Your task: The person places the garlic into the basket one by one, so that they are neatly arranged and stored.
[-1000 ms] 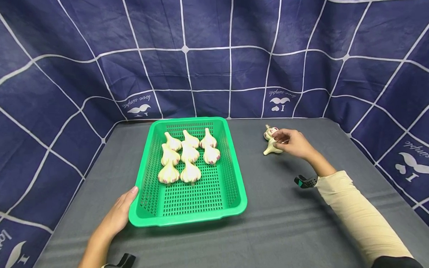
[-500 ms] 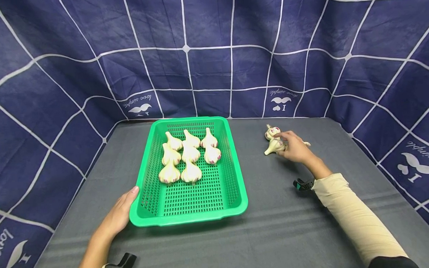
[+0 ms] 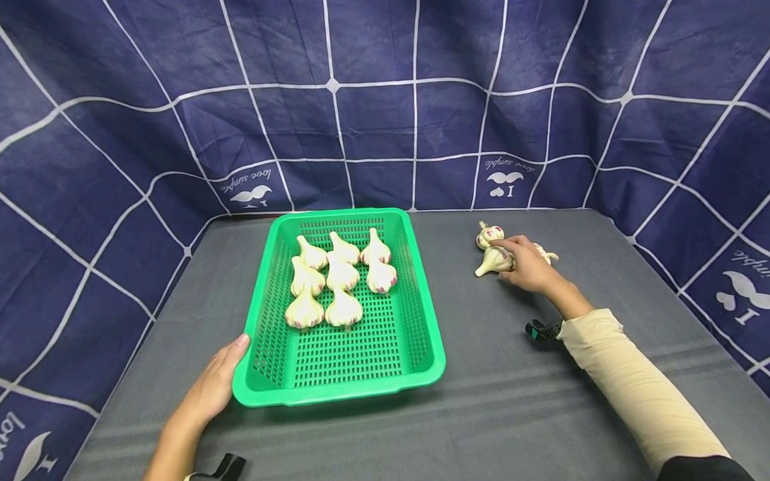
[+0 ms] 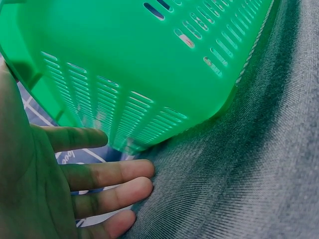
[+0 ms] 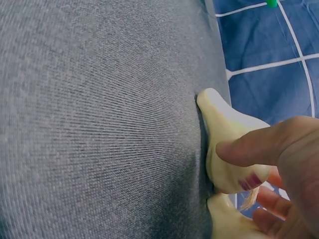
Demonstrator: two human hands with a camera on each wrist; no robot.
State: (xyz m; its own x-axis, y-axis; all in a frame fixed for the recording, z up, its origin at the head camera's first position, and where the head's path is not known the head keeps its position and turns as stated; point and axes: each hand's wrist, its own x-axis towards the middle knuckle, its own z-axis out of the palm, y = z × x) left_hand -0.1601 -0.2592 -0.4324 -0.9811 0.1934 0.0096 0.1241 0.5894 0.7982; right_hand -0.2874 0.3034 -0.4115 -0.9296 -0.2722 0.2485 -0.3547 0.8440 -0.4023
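In the head view my left hand (image 3: 213, 381) is at the near left corner of a green slotted basket (image 3: 339, 393), thumb on its rim. The left wrist view shows its fingers (image 4: 114, 172) stretched out beside the basket's wall (image 4: 109, 45). Over to the right, my right hand (image 3: 531, 265) pinches a white garlic bulb (image 3: 492, 261) that lies on the cloth, its stem pointing left. Its thumb (image 5: 244, 149) presses the near side; the other fingers are partly hidden behind. One garlic bulb (image 3: 489, 235) lies just behind, another (image 3: 545, 253) pokes out right of the hand.
Several garlic bulbs (image 3: 343, 309) sit in rows in the basket, with bare slotted floor (image 3: 344, 359) at its near end. Grey cloth (image 3: 480, 407) covers the table. A blue curtain (image 3: 381, 120) with white lines encloses the back and sides.
My right hand has shifted slightly onto the near garlic bulb, thumb and fingers coming round it. The bulb to the right has come into view. My left hand and the basket stay put.
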